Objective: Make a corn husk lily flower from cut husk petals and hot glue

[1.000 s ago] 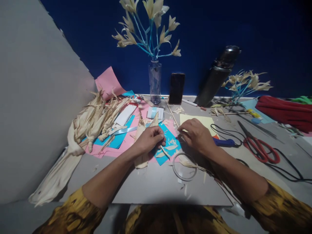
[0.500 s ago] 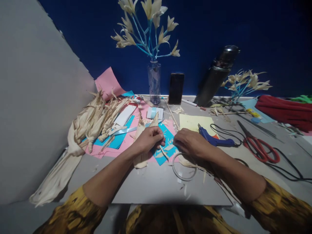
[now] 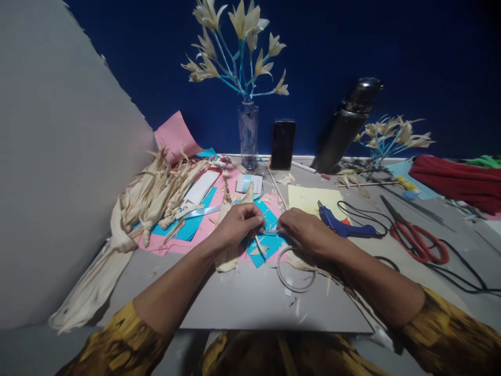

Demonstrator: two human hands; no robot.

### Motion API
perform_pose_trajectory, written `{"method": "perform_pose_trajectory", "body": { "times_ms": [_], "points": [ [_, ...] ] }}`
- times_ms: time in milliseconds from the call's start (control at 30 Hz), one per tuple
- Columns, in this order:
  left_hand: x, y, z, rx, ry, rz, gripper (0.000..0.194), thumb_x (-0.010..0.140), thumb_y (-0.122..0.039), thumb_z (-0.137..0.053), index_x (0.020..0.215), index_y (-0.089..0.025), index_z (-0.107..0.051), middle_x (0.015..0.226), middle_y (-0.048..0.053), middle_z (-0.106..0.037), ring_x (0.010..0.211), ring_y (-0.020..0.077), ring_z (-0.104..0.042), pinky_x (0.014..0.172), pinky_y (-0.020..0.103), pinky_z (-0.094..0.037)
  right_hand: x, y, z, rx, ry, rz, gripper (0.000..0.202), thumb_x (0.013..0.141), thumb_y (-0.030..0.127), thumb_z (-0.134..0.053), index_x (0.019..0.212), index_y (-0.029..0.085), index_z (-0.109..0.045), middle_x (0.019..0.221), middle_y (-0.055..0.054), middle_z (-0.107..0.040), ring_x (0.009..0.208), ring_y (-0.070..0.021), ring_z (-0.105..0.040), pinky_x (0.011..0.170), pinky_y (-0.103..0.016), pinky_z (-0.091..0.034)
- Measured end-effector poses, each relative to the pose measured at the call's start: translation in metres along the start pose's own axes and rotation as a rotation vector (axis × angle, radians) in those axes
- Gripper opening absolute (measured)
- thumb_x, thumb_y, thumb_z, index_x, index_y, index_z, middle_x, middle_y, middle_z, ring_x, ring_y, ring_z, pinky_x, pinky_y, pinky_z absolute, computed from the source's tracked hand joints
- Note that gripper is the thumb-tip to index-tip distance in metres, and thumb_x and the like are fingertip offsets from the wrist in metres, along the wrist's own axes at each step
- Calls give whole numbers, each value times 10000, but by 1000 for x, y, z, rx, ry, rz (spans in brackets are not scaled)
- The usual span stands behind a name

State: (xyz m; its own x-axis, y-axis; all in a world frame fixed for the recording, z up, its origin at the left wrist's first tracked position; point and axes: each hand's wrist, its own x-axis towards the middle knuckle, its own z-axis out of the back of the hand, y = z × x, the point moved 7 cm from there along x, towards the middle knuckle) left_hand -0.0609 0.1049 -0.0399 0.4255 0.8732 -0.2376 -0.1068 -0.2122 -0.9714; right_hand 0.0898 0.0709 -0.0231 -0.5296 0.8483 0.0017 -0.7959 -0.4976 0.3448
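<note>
My left hand [image 3: 245, 223] is closed in a pinch on a thin stick [image 3: 259, 243], whose dark lower end slants down over a blue paper sheet [image 3: 256, 259]. From its fingertips a narrow light-blue ribbon [image 3: 270, 232] runs across to my right hand [image 3: 299, 224], whose fingers are closed on the other end. My fingers hide the exact grips. Small cut pieces of dried husk [image 3: 260, 250] lie on the blue paper below. A pale ring-shaped roll [image 3: 296, 288] rests by my right wrist, and a strip of husk [image 3: 227, 261] lies under my left wrist.
To the right are a blue glue gun [image 3: 346, 228], red-handled scissors [image 3: 418, 237] and black cords. A bundle of dried husks [image 3: 146, 203] is at left. Behind stand a glass vase [image 3: 248, 136] with husk flowers, a phone [image 3: 283, 146] and a dark flask [image 3: 340, 136].
The light-blue ribbon now shows stretched between my hands, where it was not visible before. The stick's lower end has swung slightly left. Both hands stay nearly in place.
</note>
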Motion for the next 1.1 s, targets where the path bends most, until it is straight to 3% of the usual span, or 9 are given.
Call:
{"method": "perform_pose_trajectory", "body": {
  "times_ms": [200, 400, 567, 700, 867, 1100],
  "points": [
    [-6, -7, -2, -129, 62, -22, 213, 665, -302, -823, 702, -155, -673, 951, 79, -692, 662, 121, -578, 595, 268, -453, -1, -7, 8, 264, -53, 11, 194, 990, 266, -431, 902, 184, -584, 861, -61, -619, 782, -197, -547, 712, -297, -383],
    [-6, 0, -6, -128, 84, 38, 215, 640, -280, -847, 688, -127, -705, 617, 32, -616, 582, 124, -544, 587, 276, -432, 0, -10, 11, 531, -33, -20, 149, 929, 277, -504, 859, 182, -595, 818, -32, -630, 728, -176, -543, 678, -287, -392],
    [-7, -4, -3, -197, 13, 13, 209, 608, -260, -863, 665, -127, -712, 599, 18, -602, 553, 111, -521, 567, 271, -431, 0, -17, 16, 842, -131, -130, 209, 916, 346, -561, 938, 168, -668, 845, -32, -647, 763, -168, -561, 702, -285, -417],
    [-9, -10, -6, -246, 15, -8, 176, 635, -256, -848, 654, -139, -718, 671, 37, -650, 607, 129, -574, 594, 275, -457, 0, -11, 6, 1106, -72, -183, 328, 835, 473, -695, 922, 158, -699, 784, -20, -638, 693, -147, -551, 650, -273, -413],
    [-12, -15, -11, -238, 42, -37, 161, 620, -244, -856, 653, -146, -733, 756, 55, -675, 670, 146, -592, 618, 281, -480, -2, -9, -1, 1222, -99, -266, 317, 740, 447, -795, 757, 151, -684, 669, 5, -611, 604, -123, -523, 600, -259, -404],
    [-14, -21, -13, -275, 71, -49, 129, 624, -217, -838, 633, -149, -729, 803, 51, -667, 674, 138, -582, 617, 290, -482, -2, -9, 0, 1229, -89, -285, 265, 743, 394, -777, 766, 155, -666, 666, 17, -605, 601, -121, -532, 600, -256, -406]
  ]
}}
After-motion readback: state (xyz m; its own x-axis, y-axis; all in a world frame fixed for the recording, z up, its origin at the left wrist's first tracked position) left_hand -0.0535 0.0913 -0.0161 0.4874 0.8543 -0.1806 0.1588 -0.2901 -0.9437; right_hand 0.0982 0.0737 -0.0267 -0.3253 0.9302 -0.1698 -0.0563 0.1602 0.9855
